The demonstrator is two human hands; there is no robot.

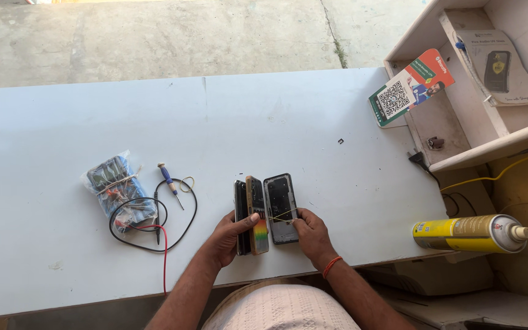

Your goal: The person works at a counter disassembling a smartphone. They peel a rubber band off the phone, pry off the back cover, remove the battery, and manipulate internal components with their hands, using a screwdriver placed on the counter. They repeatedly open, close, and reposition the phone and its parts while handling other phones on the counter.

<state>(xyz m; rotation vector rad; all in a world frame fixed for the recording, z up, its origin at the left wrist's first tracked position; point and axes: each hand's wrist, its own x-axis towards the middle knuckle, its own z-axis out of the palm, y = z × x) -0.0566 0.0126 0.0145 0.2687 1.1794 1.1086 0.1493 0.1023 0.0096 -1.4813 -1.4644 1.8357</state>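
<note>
I have three phone pieces side by side at the near edge of the counter (44, 122): a black slab (240, 211) and a colourful phone (257, 217) stood together on edge, and an open grey frame (280, 205) lying flat just right of them. My left hand (230, 235) is closed round the near end of the upright pair, thumb on top, so they stay pressed together. My right hand (310, 235) pinches a yellowish rubber band (282, 215) stretched across the frame, the fingers closed on it at the frame's right side. All this sits close to the near edge, so there is little room toward me, but far of the phones the counter lies bare. To the left, a little way off, are a bagged meter (117, 189) with its black and red leads (160, 235), a blue-handled screwdriver (170, 183) and a small ring (187, 183). Off the right edge lies a yellow spray can (469, 233); beyond it a shelf (496, 143) holds cards.
</note>
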